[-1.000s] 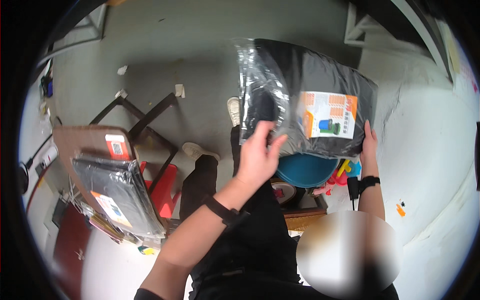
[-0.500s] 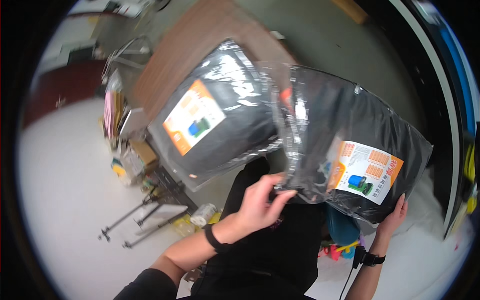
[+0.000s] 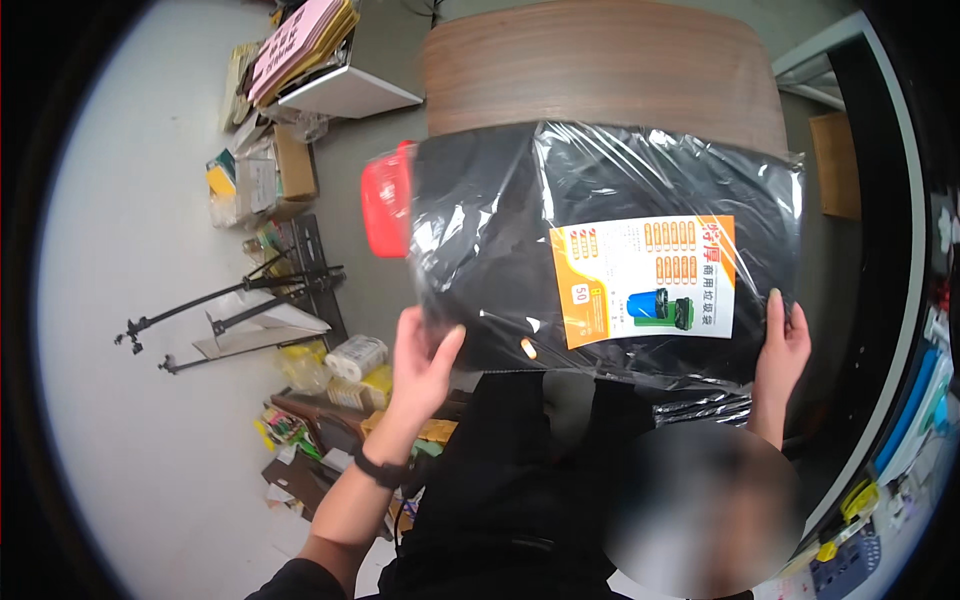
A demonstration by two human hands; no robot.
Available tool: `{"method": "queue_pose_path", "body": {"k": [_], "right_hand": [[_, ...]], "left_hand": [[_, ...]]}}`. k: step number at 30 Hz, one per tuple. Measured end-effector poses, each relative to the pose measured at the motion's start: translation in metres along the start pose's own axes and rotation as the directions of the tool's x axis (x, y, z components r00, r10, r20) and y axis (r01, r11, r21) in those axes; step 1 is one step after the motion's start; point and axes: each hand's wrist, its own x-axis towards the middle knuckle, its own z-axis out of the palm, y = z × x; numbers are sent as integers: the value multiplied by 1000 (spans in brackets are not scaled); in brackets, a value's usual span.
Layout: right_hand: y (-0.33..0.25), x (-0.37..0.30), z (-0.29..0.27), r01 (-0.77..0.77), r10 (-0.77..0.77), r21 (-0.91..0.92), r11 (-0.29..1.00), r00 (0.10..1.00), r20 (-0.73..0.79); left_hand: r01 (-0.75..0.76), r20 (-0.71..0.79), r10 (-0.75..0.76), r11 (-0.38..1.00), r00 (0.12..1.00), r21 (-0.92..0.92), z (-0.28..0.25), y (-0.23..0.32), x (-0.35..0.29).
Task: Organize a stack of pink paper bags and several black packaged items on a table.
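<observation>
Between my hands is a flat pack of black garbage bags [image 3: 480,250] in clear, shiny plastic. Its orange and white label [image 3: 645,325] pictures a blue and a green bin. My left hand [image 3: 425,360] grips the near left corner, thumb on top and fingers underneath. At the right edge, my right hand [image 3: 785,350] holds the pack in the same way. The pack lies level and covers the near part of a brown wooden table [image 3: 600,60]. Below its near right edge shows a strip of shiny black plastic [image 3: 700,408]; what it belongs to is hidden.
A red plastic object [image 3: 385,205] sticks out beyond the pack's left side. Further left are a stack of pink and yellow papers [image 3: 300,45], a cardboard box [image 3: 295,165], black tripod-like stands [image 3: 230,310] and a paper roll [image 3: 357,357]. A pale metal frame [image 3: 905,250] curves along the right.
Two packs were in view; now one, level and squared before me, fills the middle. My left hand has moved left along its near edge. The view has turned, and the red object has come into sight.
</observation>
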Motion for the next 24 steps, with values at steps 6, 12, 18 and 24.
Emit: {"method": "queue_pose_path", "body": {"k": [6, 12, 18, 24], "right_hand": [[39, 28, -15, -64, 65, -61, 996, 998, 17], [41, 29, -8, 5, -8, -104, 995, 999, -34], [3, -1, 72, 91, -291, -658, 747, 935, -202], [-19, -15, 89, -98, 84, -159, 982, 992, -94]], "left_hand": [[258, 70, -258, 966, 964, 9, -1, -67, 25], [224, 71, -233, 968, 970, 112, -5, -91, 36], [172, -33, -169, 975, 985, 142, -41, -75, 60], [161, -36, -159, 918, 987, 362, -91, -82, 103]]}}
